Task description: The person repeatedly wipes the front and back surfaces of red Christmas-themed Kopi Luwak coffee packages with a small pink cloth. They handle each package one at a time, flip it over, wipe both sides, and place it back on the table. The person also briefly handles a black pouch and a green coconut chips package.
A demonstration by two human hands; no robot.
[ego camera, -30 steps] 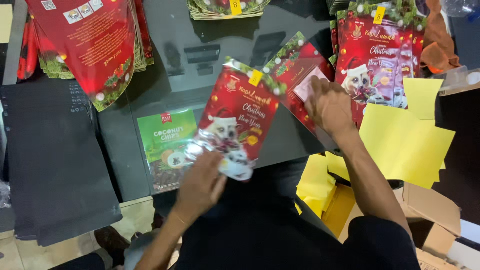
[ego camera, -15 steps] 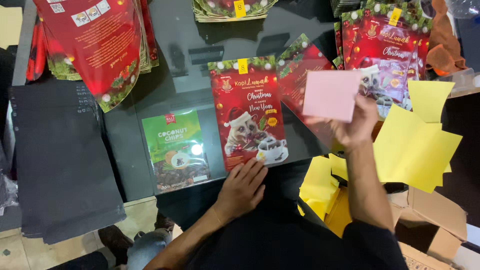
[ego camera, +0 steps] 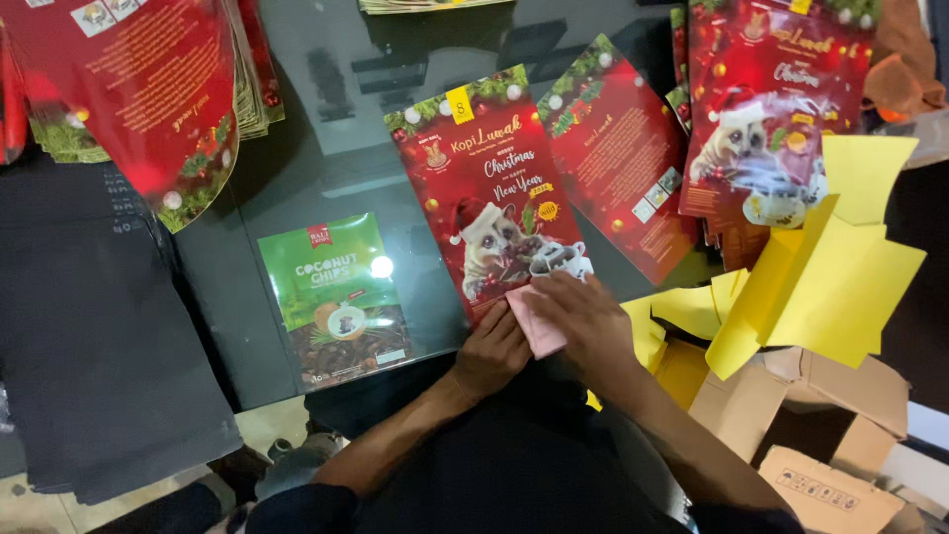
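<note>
Both hands have come down to the near edge of the red pouch [ego camera: 491, 193] on the glass table [ego camera: 326, 148]: the right hand [ego camera: 583, 316], fingers flat, now presses the pink sheet [ego camera: 534, 324] there, and the left hand [ego camera: 491, 351], half curled, steadies its corner, holding nothing else.

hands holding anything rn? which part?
Both hands press a pink sheet onto the red pouch's bottom edge: right hand on top of it, left hand at its lower-left. Pinned flat, not lifted.

green snack pouch [ego camera: 336, 297], yellow paper sheets [ego camera: 840, 287], cardboard boxes [ego camera: 830, 475], black cloth [ego camera: 89, 326]
</note>
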